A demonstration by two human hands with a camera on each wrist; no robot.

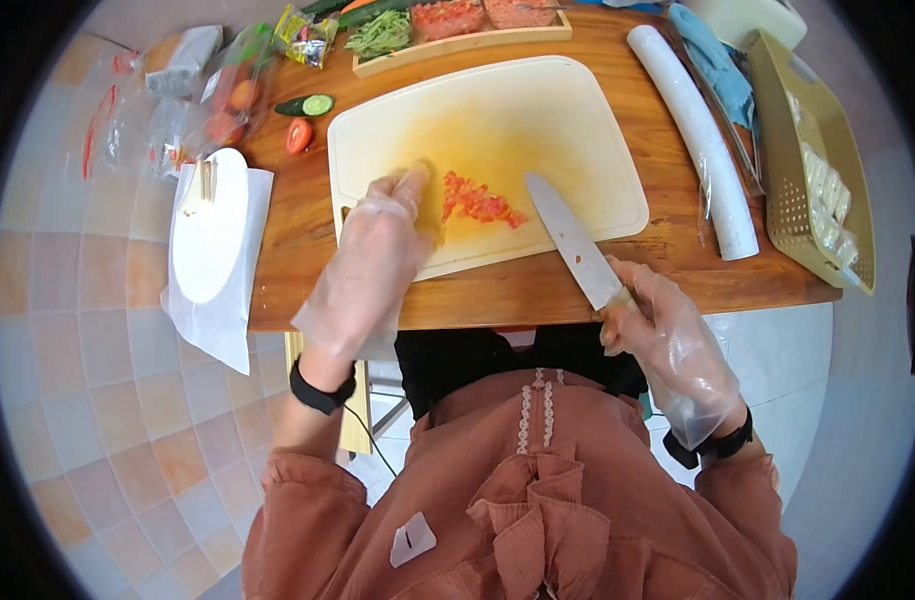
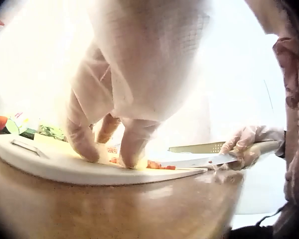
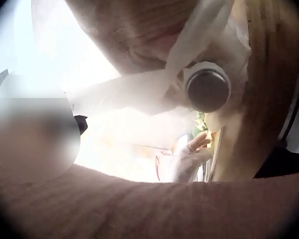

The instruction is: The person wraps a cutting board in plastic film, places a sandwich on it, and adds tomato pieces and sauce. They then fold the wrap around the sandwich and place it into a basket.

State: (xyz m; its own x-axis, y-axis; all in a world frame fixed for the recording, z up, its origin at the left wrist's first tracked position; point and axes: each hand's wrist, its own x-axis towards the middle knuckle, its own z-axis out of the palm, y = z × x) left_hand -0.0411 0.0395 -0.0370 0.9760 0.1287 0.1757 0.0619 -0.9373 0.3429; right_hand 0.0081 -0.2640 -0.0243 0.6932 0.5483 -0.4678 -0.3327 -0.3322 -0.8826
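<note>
A cream cutting board (image 1: pixel 478 90), stained yellow in the middle, lies on the wooden table with a small heap of diced tomato (image 1: pixel 478 203) on it. My left hand (image 1: pixel 373 250), in a clear plastic glove, reaches over the board's left part. Its fingers (image 2: pixel 134 142) point down at the board right beside the tomato bits. My right hand (image 1: pixel 668 330), gloved too, grips a kitchen knife (image 1: pixel 568 235) by its handle at the table's front edge. The blade slants over the board's right part, a red speck on it. In the right wrist view the handle's round end (image 3: pixel 208 89) shows.
A wooden tray (image 1: pixel 468 42) of cut vegetables stands behind the board. Left of it lie a cucumber piece (image 1: pixel 306 105), a tomato piece (image 1: pixel 299 135), bagged tomatoes (image 1: pixel 228 110) and a white oval plate (image 1: pixel 210 240). A white roll (image 1: pixel 693 140) and a perforated basket (image 1: pixel 788 200) stand at right.
</note>
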